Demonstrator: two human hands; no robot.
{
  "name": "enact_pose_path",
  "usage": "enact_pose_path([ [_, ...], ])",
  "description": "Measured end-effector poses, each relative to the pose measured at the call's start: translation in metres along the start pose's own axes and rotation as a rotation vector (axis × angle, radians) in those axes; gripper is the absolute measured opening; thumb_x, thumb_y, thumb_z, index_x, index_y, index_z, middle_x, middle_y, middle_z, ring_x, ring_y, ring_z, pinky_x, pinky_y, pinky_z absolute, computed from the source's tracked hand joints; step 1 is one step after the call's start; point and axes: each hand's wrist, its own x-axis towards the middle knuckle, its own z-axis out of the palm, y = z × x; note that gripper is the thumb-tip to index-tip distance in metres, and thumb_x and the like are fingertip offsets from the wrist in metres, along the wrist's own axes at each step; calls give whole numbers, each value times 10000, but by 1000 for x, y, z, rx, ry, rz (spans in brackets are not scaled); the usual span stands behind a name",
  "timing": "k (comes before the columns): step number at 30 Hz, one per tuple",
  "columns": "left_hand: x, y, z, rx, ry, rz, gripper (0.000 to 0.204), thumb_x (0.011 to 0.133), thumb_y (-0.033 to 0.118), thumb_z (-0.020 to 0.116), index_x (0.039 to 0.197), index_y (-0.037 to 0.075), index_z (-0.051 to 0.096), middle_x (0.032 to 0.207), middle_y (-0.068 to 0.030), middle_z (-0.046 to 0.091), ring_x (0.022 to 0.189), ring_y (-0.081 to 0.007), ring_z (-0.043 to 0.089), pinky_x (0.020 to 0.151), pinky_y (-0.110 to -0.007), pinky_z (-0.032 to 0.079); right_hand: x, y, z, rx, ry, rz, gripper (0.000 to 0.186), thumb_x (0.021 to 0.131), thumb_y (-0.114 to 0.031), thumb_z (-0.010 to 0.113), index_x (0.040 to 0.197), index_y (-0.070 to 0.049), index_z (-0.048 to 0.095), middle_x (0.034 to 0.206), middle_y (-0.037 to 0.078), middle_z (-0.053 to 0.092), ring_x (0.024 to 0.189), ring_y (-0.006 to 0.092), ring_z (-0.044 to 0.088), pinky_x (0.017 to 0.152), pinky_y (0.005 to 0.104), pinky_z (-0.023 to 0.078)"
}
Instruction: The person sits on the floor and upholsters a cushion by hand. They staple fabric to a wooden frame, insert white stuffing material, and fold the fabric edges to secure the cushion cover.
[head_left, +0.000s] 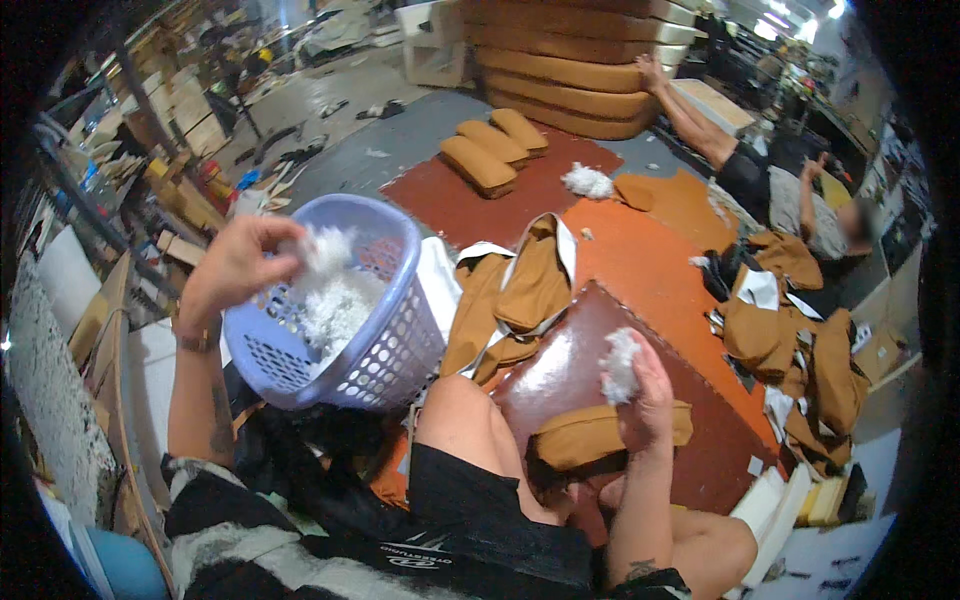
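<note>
Over the purple laundry basket (395, 345), my left hand (240, 262) pinches a tuft of white fibre stuffing (327, 250). More loose white stuffing (338, 308) lies inside the basket, whose sides have round holes. My right hand (652, 392) is raised in front of my right side and grips a second tuft of stuffing (621, 365). Below that hand, by my legs, is a padded tan cushion (578, 438), partly covered by the hand and forearm. Tan fabric covers with white edging (510, 285) lie to the right of the basket.
Three small tan cushions (480, 165) rest on a dark red sheet, near a tall stack of cushions (560, 75). A white clump (588, 181) sits on the orange sheet. At right lie piled tan covers (770, 320); beyond them a person (800, 205) reclines, legs toward the stack.
</note>
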Motion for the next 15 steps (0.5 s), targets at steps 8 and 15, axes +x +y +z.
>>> enact_pose_path([
  [8,34,109,286,-272,-176,408,322,825,19,795,1137,21,715,1027,-93,767,915,-187,725,810,-325,571,-21,8,54,-52,-156,53,549,1062,-290,643,1551,-126,456,1346,72,636,1192,200,641,976,394,559],
  [15,27,131,445,-729,-522,263,909,823,91,867,1600,62,399,1497,-138,574,1319,-219,575,1060,-375,516,-46,6,-85,39,266,43,418,985,4,585,1398,-61,576,1237,88,683,1115,186,681,945,348,577],
])
